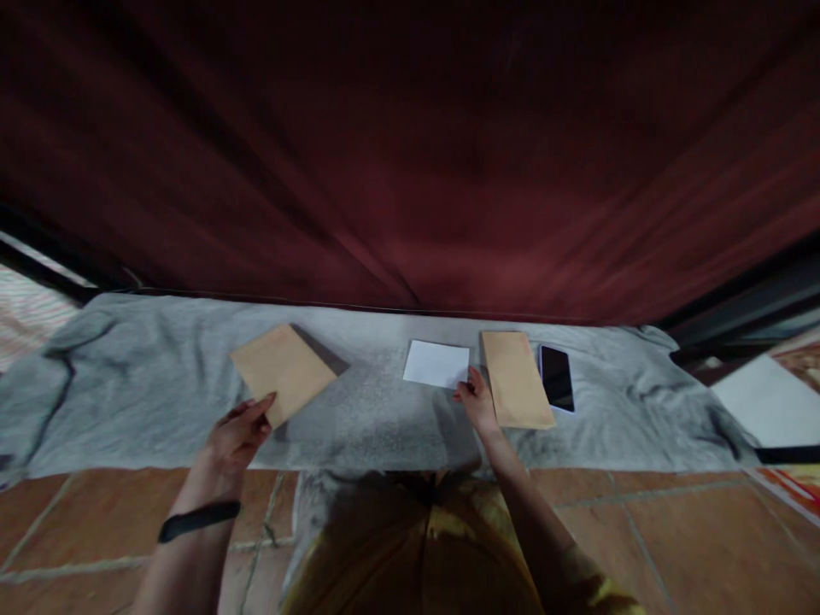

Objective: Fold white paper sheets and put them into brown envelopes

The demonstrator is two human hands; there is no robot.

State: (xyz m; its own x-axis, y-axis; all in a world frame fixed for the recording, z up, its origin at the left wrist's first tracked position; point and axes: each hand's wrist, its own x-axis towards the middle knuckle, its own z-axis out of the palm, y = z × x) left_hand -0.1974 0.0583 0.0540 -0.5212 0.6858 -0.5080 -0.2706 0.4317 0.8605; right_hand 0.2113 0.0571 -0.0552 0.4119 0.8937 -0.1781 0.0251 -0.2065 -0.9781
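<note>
My left hand (242, 430) pinches the lower corner of a brown paper envelope (284, 370), thumb on top. The envelope is tilted, and a dark shadow falls to its right. Toward the middle, my right hand (475, 395) grips the lower right corner of a white card or sheet of paper (436, 363) between thumb and fingers. Just right of that hand a second brown envelope (516, 379) lies flat on the grey cloth (377, 410). Beside it rests a phone (557, 377) with a dark screen, close to the envelope's right edge.
A dark red curtain (410, 171) hangs behind the cloth-covered surface. Terracotta floor tiles (711, 530) show below its front edge. At the far right is a white sheet-like object (769, 397), partly cut off. Dark frame parts (749, 295) stand at the sides.
</note>
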